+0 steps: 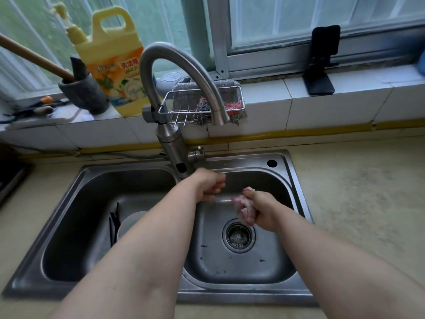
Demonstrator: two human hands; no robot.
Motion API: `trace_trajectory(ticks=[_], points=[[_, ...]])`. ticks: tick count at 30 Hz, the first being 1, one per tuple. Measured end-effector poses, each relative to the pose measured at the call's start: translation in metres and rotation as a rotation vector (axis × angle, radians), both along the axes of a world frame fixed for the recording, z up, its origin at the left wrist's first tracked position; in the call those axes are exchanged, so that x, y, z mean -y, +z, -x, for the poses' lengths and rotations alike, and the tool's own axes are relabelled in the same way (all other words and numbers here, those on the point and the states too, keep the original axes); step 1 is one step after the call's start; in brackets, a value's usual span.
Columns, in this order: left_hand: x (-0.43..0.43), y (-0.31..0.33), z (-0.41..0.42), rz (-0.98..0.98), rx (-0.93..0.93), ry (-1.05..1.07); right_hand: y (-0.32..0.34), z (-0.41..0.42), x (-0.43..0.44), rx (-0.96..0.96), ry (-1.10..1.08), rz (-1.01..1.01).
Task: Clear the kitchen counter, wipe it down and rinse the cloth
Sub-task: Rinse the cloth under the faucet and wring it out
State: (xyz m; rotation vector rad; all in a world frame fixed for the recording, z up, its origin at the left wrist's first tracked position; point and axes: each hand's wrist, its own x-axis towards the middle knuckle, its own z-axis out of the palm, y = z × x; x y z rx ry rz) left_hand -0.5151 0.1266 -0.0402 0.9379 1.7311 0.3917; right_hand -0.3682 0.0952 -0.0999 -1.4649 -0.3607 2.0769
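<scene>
The sink with its 2 basins fills the lower centre of the frame, and both hands work over the right basin. The tap arches from upper centre, its mouth just above and between the hands; whether water runs is too blurred to tell. The right hand, right of centre, is closed around the bunched pink cloth, whose long axis hangs downward toward the drain. The left hand sits just left of the cloth, fingers loosely curled on nothing, and nearer to the tap's base.
</scene>
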Motion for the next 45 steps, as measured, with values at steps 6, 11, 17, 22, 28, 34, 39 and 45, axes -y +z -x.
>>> trace_trajectory(ticks=[6, 11, 17, 22, 28, 34, 39, 45], points=[[0.021, -0.003, -0.006, 0.119, -0.032, -0.247, 0.014, 0.002, -0.005, -0.044, 0.011, -0.164], [0.033, 0.007, -0.011, -0.060, -0.075, -0.072, 0.024, -0.007, 0.001, 0.129, 0.047, -0.276], [0.039, 0.016, -0.009, -0.141, -0.090, 0.233, 0.018, -0.001, 0.001, 0.261, -0.003, -0.340], [0.048, 0.033, -0.007, -0.038, -0.033, 0.149, 0.029, -0.001, -0.014, 0.272, -0.079, -0.270], [0.057, 0.062, 0.002, 0.012, -0.031, 0.079, 0.058, -0.003, -0.001, 0.236, -0.081, -0.243], [0.057, 0.076, 0.014, -0.193, 0.071, 0.354, 0.089, 0.017, 0.024, 0.222, 0.260, -0.508], [0.056, 0.070, 0.048, -0.326, -0.015, 0.387, 0.085, 0.032, 0.031, 0.385, 0.196, -0.570], [0.064, 0.065, 0.074, -0.348, -0.092, 0.236, 0.106, 0.065, 0.044, 0.172, -0.045, -0.431]])
